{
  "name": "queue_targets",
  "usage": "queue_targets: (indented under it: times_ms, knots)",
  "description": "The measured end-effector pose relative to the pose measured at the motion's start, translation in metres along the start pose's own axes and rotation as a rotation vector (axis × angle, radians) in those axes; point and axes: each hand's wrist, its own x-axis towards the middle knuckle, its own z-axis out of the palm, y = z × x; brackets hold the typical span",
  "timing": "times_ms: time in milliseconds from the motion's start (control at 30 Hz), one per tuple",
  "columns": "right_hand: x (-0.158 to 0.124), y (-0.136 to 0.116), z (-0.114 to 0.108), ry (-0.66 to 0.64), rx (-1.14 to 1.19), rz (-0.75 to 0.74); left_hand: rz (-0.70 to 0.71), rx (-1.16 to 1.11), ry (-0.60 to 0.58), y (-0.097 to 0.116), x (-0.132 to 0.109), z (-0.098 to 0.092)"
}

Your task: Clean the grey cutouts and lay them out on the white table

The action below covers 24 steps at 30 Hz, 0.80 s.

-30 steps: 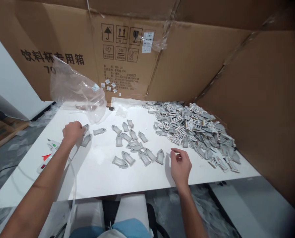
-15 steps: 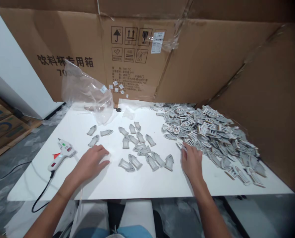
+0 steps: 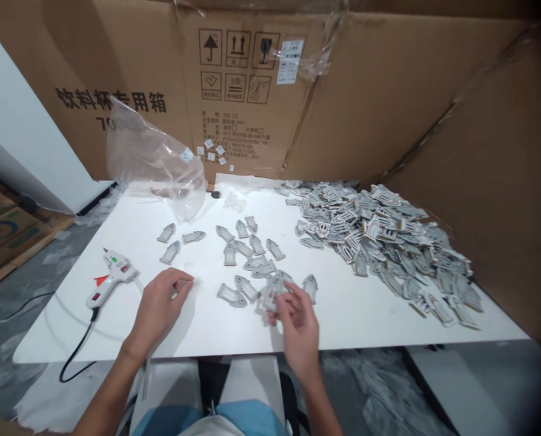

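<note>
My right hand (image 3: 300,318) is closed around a small grey boat-shaped piece (image 3: 269,298), blurred by motion, above the middle of the white table (image 3: 234,336). It partly covers other pieces lying there. My left hand (image 3: 163,303) is at the left of the table, thumb and forefinger drawn together; whatever may be between them is too small to make out. Between and beyond the hands lie several loose grey pieces (image 3: 246,289). At the right rises a large pile of similar pieces (image 3: 365,230), some showing white outlines.
A white glue gun (image 3: 111,278) with a red trigger and black cord lies at the left. Behind it a clear plastic bag (image 3: 161,163) leans against the cardboard wall (image 3: 365,109), which encloses the back and right. Small white stickers (image 3: 211,156) cling to the cardboard.
My right hand has moved left from the edge of the pile to the middle, carrying a grey piece. My left thumb and forefinger have drawn closer together. The view has shifted slightly.
</note>
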Motion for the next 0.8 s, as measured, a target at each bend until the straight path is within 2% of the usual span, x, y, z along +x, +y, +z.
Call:
queue_targets:
  times_ms: [100, 200, 300, 367, 500, 633, 800]
  knots:
    - [-0.018, 0.004, 0.032, -0.100, 0.081, 0.057, -0.011, -0.072, 0.049, 0.011, -0.007, 0.001]
    - [-0.021, 0.008, 0.050, -0.162, 0.114, 0.070, -0.117, -0.221, 0.057, 0.027, -0.015, 0.007]
    - [-0.020, 0.009, 0.060, -0.213, 0.128, 0.077, -0.227, -0.475, -0.040, 0.046, -0.021, 0.019]
    - [-0.020, 0.009, 0.063, -0.247, 0.131, 0.085, -0.252, -0.568, -0.096, 0.057, -0.023, 0.030]
    - [-0.024, 0.009, 0.062, -0.261, 0.128, 0.090, -0.276, -0.560, -0.085, 0.069, -0.025, 0.047]
    - [-0.026, 0.011, 0.060, -0.258, 0.134, 0.090, -0.277, -0.510, -0.061, 0.073, -0.026, 0.054]
    - [-0.024, 0.012, 0.060, -0.248, 0.143, 0.095, -0.160, -0.349, 0.040, 0.072, -0.024, 0.058]
